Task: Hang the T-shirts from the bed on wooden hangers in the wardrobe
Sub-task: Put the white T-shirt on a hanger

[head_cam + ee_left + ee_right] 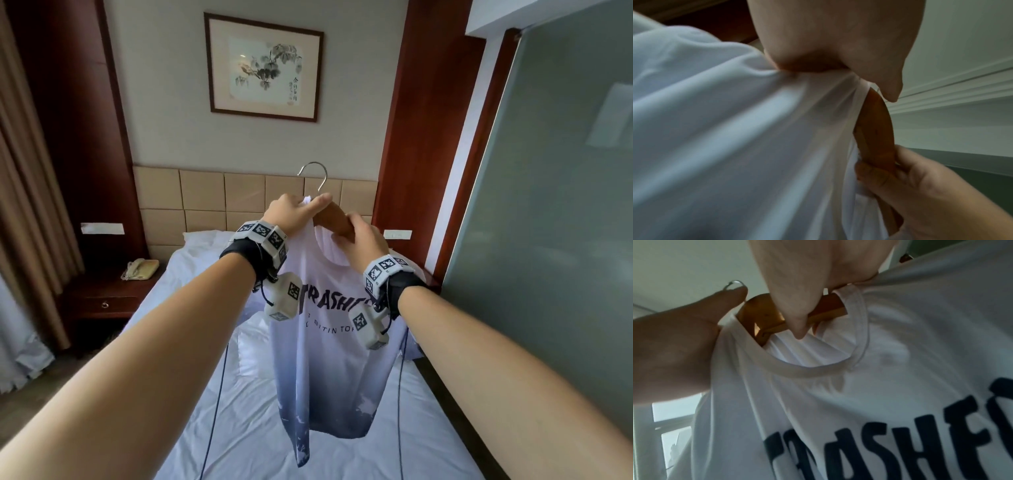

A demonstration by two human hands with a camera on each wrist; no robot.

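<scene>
Here, above a white-sheeted bed [342, 455], a person holds up a white T-shirt [329, 370] that fades to blue-grey at the hem, with a wooden hanger [334, 217] pushed partway into its neck opening. The left hand [294, 212] pinches the shirt's collar and shoulder fabric at the top of the hanger, its fingers bunched on the cloth just below the metal hook [315, 174], which rises clear of the fabric. The right hand [364, 241] grips the bare wooden arm of the hanger where it emerges from the neckline, thumb on one side and fingers curled round the other. In the right wrist view the ribbed collar [807, 371] loops beneath the hanger, and dark block lettering [900, 443] runs across the chest. In the left wrist view the hanger's arm slips behind the stretched white fabric, with the right hand's fingers [873, 175] wrapped on the wood below. The shirt hangs free in the air between both forearms, its hem well above the sheet. Behind it stand a padded headboard [205, 195], a framed ink painting [263, 66] on the wall, and a telephone [140, 269] on a dark wooden nightstand [99, 305] to the left.
</scene>
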